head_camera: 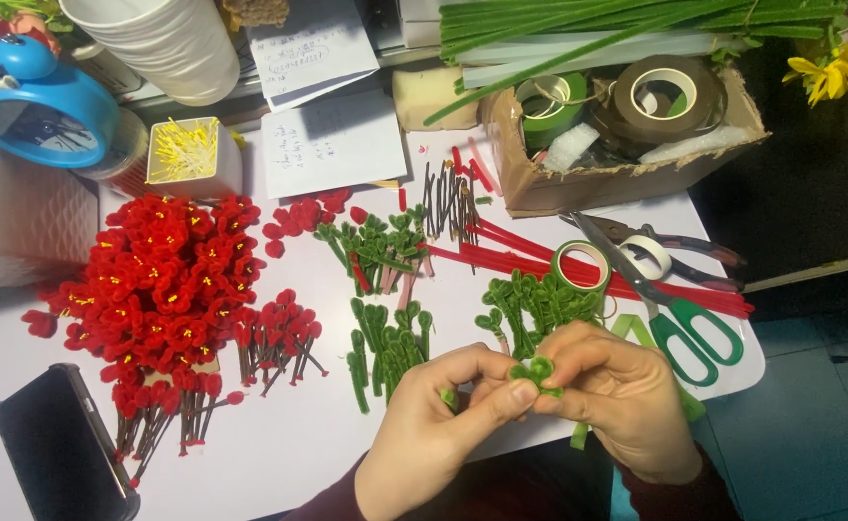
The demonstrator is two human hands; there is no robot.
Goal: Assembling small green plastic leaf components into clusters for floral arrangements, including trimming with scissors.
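Head view, near to far. Left hand [434, 434] and right hand [609, 400] meet at the near edge of the white counter [279, 444], both closed in a fingertip pinch on a small green fuzzy chenille-stem leaf loop [535, 370], held just above the counter edge. Should the pinch loosen, the loop would likely spring open or drop past the edge to the floor. A black rectangular phone [62, 444] lies at the near left corner, partly overhanging; a nudge from a forearm could tip it off. Just beyond the hands lie clusters of finished green chenille leaves [540, 304] and [385, 347]; a sweeping wrist could scatter them. Farther left, a heap of red chenille flowers with yellow centres [168, 280]. To the right, green-handled scissors [675, 309] rest over red chenille stems [540, 265], blades pointing away, a snag risk when reaching. Farthest, a brown cardboard box of tape rolls [617, 125].
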